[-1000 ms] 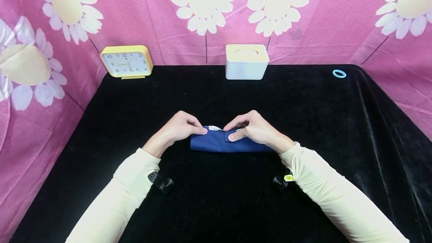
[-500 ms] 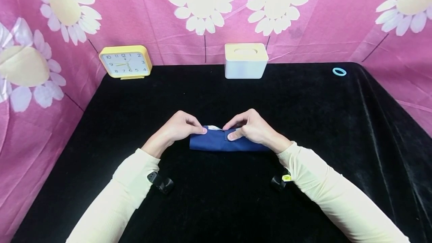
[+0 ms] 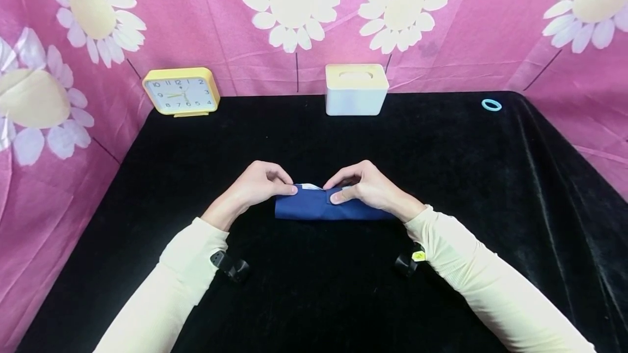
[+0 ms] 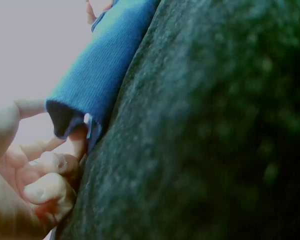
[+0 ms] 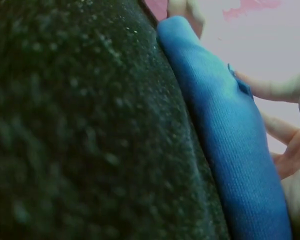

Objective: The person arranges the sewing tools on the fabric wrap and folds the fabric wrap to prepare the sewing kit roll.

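Observation:
A folded dark blue cloth (image 3: 314, 208) lies on the black table cover (image 3: 314, 298) in front of me, with a white label (image 3: 310, 186) showing at its far edge. My left hand (image 3: 262, 181) pinches the cloth's left end (image 4: 90, 90) between thumb and curled fingers. My right hand (image 3: 365, 184) pinches a fold near the middle, thumb on top (image 5: 270, 90). In the right wrist view the blue cloth (image 5: 225, 130) runs as a thick roll on the cover.
A yellow clock (image 3: 180, 91) leans at the back left. A white tissue box with a tan lid (image 3: 356, 89) stands at the back centre. A small light blue ring (image 3: 491, 104) lies at the back right. Pink flowered fabric walls surround the table.

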### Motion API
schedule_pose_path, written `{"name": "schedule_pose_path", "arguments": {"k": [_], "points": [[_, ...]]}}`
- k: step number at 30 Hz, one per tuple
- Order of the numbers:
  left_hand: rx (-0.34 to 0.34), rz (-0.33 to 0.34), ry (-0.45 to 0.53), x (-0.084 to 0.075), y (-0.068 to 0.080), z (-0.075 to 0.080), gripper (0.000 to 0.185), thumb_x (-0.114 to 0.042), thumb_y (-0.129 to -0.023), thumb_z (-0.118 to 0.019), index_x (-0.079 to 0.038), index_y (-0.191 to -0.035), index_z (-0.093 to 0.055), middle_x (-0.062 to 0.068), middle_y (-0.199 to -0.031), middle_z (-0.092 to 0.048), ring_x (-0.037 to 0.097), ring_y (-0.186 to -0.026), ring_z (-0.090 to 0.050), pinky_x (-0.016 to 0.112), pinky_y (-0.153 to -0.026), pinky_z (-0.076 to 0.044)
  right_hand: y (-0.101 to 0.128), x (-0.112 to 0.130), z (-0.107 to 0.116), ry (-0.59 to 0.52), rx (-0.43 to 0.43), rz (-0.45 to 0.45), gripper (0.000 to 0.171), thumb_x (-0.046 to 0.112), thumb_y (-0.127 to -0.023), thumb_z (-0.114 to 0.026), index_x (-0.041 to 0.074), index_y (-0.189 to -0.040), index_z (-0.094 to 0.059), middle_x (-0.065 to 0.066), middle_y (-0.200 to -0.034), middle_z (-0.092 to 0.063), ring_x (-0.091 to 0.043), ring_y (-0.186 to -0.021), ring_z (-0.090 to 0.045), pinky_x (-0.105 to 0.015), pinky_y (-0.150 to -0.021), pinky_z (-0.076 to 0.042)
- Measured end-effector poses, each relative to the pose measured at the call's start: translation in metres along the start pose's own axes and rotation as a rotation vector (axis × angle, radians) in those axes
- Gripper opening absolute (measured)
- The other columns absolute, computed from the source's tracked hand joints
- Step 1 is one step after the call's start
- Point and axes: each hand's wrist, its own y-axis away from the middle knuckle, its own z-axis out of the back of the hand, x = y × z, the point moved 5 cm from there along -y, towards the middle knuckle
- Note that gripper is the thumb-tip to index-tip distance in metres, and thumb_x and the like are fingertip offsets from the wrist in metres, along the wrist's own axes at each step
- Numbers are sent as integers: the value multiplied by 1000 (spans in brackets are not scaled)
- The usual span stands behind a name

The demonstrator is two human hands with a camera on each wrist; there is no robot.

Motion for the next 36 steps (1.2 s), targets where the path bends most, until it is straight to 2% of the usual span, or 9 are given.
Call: {"name": "schedule_pose_path", "arguments": {"k": [5, 9, 13, 15, 18, 24, 36], "points": [[-10, -83, 2, -1, 0, 3, 33, -22, -72, -81, -11, -102, -70, 7, -97, -66, 19, -79, -55, 29, -70, -44, 1, 2, 0, 34, 26, 72, 20, 22, -79, -75, 21, -99, -73, 3, -104, -70, -17, -93, -63, -36, -85, -48], [61, -131, -17, -2, 0, 0, 39, -25, -74, -80, -14, -109, -68, 6, -107, -65, 20, -73, -53, 30, -65, -43, 2, 3, 1, 104, 13, 121, 20, 23, -82, -72, 21, -103, -72, 5, -102, -69, -15, -89, -62, -36, -82, -49], [123, -159, -38, -2, 0, -3, 39, -24, -77, -78, -14, -112, -67, 5, -105, -66, 19, -69, -52, 30, -62, -43, 1, 3, 2, 296, -45, 170, 22, 41, -87, -65, 25, -101, -71, 11, -92, -68, -9, -79, -61, -30, -74, -50], [139, -174, -62, -2, 0, -4, 37, -24, -77, -78, -14, -111, -68, 5, -102, -66, 18, -69, -52, 30, -62, -43, 0, 1, 2, 401, -80, 176, 27, 52, -88, -59, 30, -98, -71, 15, -87, -67, -6, -74, -59, -28, -70, -49], [166, -191, -88, -2, 0, -6, 29, -25, -79, -76, -15, -106, -71, 3, -96, -67, 17, -69, -53, 30, -65, -44, -2, 0, 3, 514, -107, 171, 37, 63, -88, -48, 34, -97, -70, 18, -85, -66, -3, -74, -59, -27, -70, -48], [201, -191, -127, -3, 1, -8, 15, -26, -82, -73, -15, -93, -73, 1, -86, -67, 16, -74, -55, 30, -69, -44, -4, -2, 4, 629, -150, 178, 48, 66, -91, -36, 32, -97, -68, 17, -83, -65, -2, -71, -58, -27, -67, -49], [191, -148, -122, -2, 1, -9, 12, -26, -86, -69, -15, -87, -74, 1, -84, -67, 16, -80, -55, 30, -71, -44, -5, -2, 6, 674, -204, 230, 45, 62, -94, -35, 31, -92, -68, 17, -74, -62, -2, -66, -57, -30, -64, -50]]}}
